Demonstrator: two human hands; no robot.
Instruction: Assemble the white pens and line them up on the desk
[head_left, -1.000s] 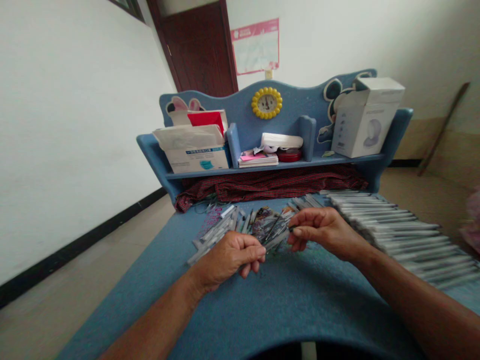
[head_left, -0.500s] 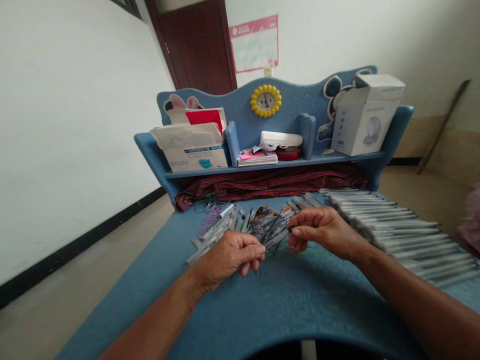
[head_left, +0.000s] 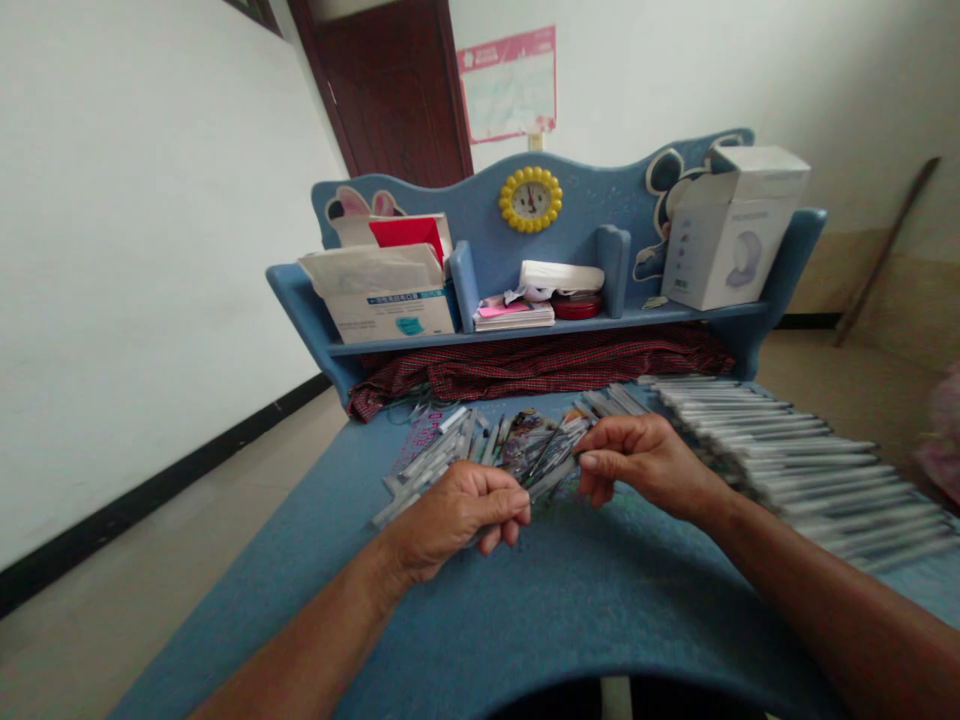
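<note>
My left hand (head_left: 474, 505) is closed in a pinch, with thumb and forefinger pressed together at the near end of a grey, see-through pen barrel (head_left: 552, 479). The barrel slants up toward my right hand (head_left: 628, 460), which is also pinched. A small dark piece shows at the right fingertips; its kind is too small to tell. Just beyond both hands lies a loose pile of pen parts (head_left: 431, 468), with barrels and thin dark refills heaped around a crinkled clear bag (head_left: 527, 440). My fingers hide part of the pile.
On the right, a long row of pens (head_left: 802, 460) lies side by side along the blue table (head_left: 600, 600). Behind are a checked cloth (head_left: 540, 368) and a shelf holding a mask box (head_left: 394, 312), papers (head_left: 514, 318) and a white carton (head_left: 735, 235). A yellow clock (head_left: 530, 200) hangs above.
Both hands stay almost in place. The right fingertips have shifted slightly left, and the dark piece between them shows less.
</note>
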